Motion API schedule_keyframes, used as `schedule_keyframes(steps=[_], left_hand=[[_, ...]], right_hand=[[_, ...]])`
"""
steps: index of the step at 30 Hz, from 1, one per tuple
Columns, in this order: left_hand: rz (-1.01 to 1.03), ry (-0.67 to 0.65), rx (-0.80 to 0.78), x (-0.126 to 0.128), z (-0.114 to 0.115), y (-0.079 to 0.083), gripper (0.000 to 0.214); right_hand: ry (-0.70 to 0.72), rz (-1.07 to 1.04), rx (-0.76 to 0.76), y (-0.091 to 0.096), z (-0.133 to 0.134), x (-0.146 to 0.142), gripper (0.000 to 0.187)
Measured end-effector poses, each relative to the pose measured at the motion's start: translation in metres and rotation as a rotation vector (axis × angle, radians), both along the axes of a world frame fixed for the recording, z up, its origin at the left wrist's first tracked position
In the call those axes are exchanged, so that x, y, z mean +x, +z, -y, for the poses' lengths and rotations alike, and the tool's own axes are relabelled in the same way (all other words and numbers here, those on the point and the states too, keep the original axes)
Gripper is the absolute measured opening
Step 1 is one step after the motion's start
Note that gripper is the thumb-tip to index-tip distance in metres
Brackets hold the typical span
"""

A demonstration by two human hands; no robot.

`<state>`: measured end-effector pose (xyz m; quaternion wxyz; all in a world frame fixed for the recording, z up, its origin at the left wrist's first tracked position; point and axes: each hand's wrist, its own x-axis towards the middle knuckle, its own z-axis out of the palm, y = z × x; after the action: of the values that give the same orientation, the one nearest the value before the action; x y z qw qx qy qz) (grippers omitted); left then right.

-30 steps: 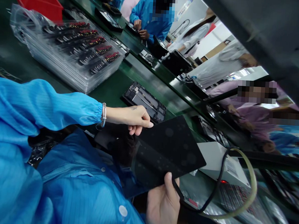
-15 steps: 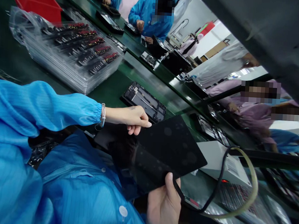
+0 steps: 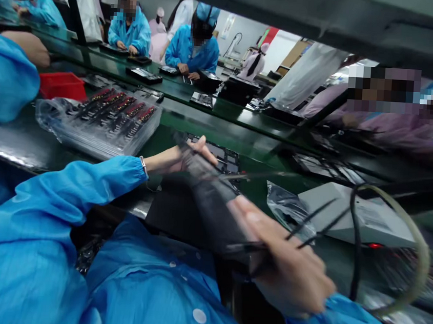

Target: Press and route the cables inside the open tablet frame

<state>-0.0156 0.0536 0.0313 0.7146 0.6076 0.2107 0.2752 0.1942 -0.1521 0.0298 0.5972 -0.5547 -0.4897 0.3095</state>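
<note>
A thin black screen panel [image 3: 214,206], smeared by motion, is tilted steeply in front of me. My right hand [image 3: 291,259] is closed on its near right edge. Two thin dark strips [image 3: 315,219] stick out past that hand; I cannot make out what they are. My left hand [image 3: 191,153] is at the panel's far end, fingers stretched out and partly hidden by the panel; whether it touches the panel I cannot tell. Behind my left hand lies an open tablet housing [image 3: 227,158] on the green bench. Another flat black surface [image 3: 173,208] shows below the panel.
Stacked clear trays [image 3: 112,121] with small red-and-black parts stand at the left, by a red bin [image 3: 62,86]. On the right are a clear bag [image 3: 287,210], a white box [image 3: 356,209] with a red light and a looped cable [image 3: 421,253]. Co-workers in blue [image 3: 194,46] sit across the bench.
The panel has turned from nearly face-up to steeply tilted, and my right hand has moved up and right with it. My left hand has gone from curled to outstretched. The view has swung left.
</note>
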Motion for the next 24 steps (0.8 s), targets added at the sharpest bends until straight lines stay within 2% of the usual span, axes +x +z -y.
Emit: schedule_keyframes(steps=[3,4,6,8,10,12,15,19,24], left_hand=[[-0.136,-0.055,0.012,-0.003,-0.016,-0.024,0.067],[-0.177,-0.083,0.029,-0.004,-0.018,-0.029,0.068],[-0.258,-0.143,0.074,-0.006,-0.021,-0.033,0.072],[-0.335,-0.16,0.108,-0.009,-0.022,-0.029,0.073],[-0.414,-0.069,0.18,-0.017,-0.023,-0.025,0.072],[-0.474,0.097,0.319,-0.029,-0.023,-0.024,0.07],[-0.625,0.253,0.584,-0.053,-0.018,-0.036,0.067],[-0.811,0.301,0.775,-0.079,-0.006,-0.059,0.069],[-0.965,0.312,0.783,-0.085,0.009,-0.072,0.057]], right_hand=[[0.263,0.488,0.368,-0.013,-0.009,-0.016,0.028],[0.313,0.664,0.509,-0.018,-0.01,-0.019,0.027],[0.335,0.967,0.723,-0.026,-0.011,-0.021,0.033],[0.341,1.227,0.808,-0.031,-0.011,-0.018,0.035],[0.315,1.361,0.785,-0.036,-0.011,-0.015,0.035],[0.291,1.396,0.739,-0.041,-0.01,-0.014,0.036],[0.255,1.391,0.659,-0.049,-0.008,-0.021,0.039],[0.268,1.37,0.551,-0.054,-0.006,-0.034,0.037],[0.335,1.248,0.452,-0.057,-0.008,-0.038,0.029]])
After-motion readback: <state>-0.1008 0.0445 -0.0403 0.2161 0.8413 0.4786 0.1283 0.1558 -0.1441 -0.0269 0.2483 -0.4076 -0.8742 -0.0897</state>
